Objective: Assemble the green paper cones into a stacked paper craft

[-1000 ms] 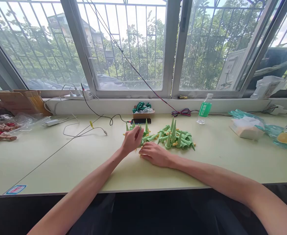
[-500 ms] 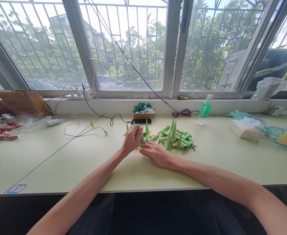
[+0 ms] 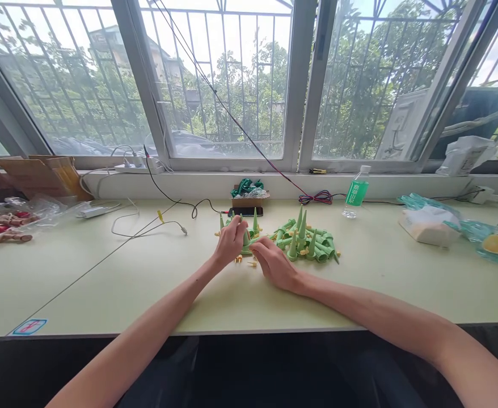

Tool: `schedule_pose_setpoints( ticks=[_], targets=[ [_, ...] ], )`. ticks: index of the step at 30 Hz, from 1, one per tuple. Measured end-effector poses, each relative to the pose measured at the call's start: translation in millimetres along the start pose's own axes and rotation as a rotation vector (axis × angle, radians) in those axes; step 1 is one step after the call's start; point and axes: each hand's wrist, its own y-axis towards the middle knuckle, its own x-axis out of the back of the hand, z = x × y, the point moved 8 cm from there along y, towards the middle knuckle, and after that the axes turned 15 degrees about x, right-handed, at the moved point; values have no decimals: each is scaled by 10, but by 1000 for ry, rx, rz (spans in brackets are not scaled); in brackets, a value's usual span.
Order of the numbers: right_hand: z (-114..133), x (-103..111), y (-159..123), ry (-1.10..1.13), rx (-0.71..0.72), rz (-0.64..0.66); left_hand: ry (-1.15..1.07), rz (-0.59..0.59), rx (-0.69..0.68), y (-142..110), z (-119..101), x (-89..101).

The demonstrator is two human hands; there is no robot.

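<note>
My left hand (image 3: 231, 240) is closed on a green plastic cone-shaped spike (image 3: 246, 239), held upright just above the table. Close to its lower right side, my right hand (image 3: 273, 262) has its fingers pinched together; whatever they hold is too small or hidden to make out. Small orange-yellow pieces (image 3: 252, 263) lie on the table below the hands. Right of them is a pile of green spikes (image 3: 323, 245), some standing upright, many lying on their sides. More green spikes (image 3: 255, 220) stand behind my left hand, partly covered by it.
Behind the hands lie a black phone (image 3: 249, 211) and a small cardboard box (image 3: 249, 202) with green wrapping. A water bottle (image 3: 357, 192) stands to the right, near a tissue pack (image 3: 430, 226). Cables (image 3: 147, 229) and doll-like red items (image 3: 4, 229) are at the left.
My right hand has moved right and slightly up, from the small orange-yellow pieces to the side of the held spike. My left hand stays nearly in place.
</note>
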Motion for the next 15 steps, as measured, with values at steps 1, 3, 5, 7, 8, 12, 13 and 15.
schedule_pose_setpoints(
  ticks=[1, 3, 5, 7, 8, 12, 13, 15],
  targets=[
    [-26, 21, -2, -7, -21, -33, -5, 11, 3, -1, -3, -7],
    [-71, 55, -5, -23, -52, -86, -12, 29, 5, -6, -10, -19],
    [-92, 81, -2, -28, -61, -126, -18, 48, 5, -14, -16, -34],
    [-86, 103, 6, -22, -56, -150, -32, 66, 6, -20, -19, -48],
    [-72, 110, 11, -16, -48, -155, -42, 75, 6, -23, -20, -55],
    [46, 57, 34, 61, 29, -81, -67, 89, 4, -24, -22, -71],
    [75, 20, 35, 88, 49, -38, -64, 86, 5, -23, -21, -70],
    [103, -61, 26, 118, 68, 51, -53, 70, 0, -21, -24, -61]
  ],
)
